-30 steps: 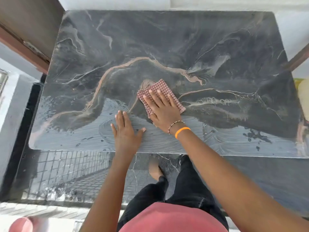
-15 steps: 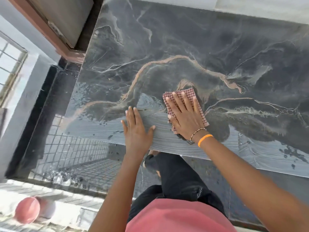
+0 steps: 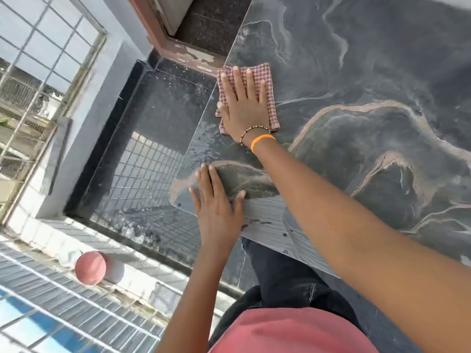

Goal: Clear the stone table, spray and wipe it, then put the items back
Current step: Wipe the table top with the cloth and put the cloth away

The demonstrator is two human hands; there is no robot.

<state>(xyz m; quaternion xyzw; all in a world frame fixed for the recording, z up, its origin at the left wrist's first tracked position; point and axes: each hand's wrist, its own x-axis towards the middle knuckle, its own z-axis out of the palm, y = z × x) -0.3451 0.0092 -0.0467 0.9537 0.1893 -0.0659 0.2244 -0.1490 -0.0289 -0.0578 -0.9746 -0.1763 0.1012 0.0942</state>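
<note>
Stone table (image 3: 369,80): bare of items, wet streaks near the front edge; wiping step judged in progress. Checked cloth (image 3: 266,80) lies flat under the right hand (image 3: 244,105), at the table's left edge, its corner just past the fingertips (image 3: 235,72) and slightly overhanging. Risk: another push outward could carry the cloth off the edge; wet stone may let the bracing palm slip. Right fingers splayed, pressing, not gripping. Left hand (image 3: 216,202) flat on the near corner, fingers extended, holding nothing.
</note>
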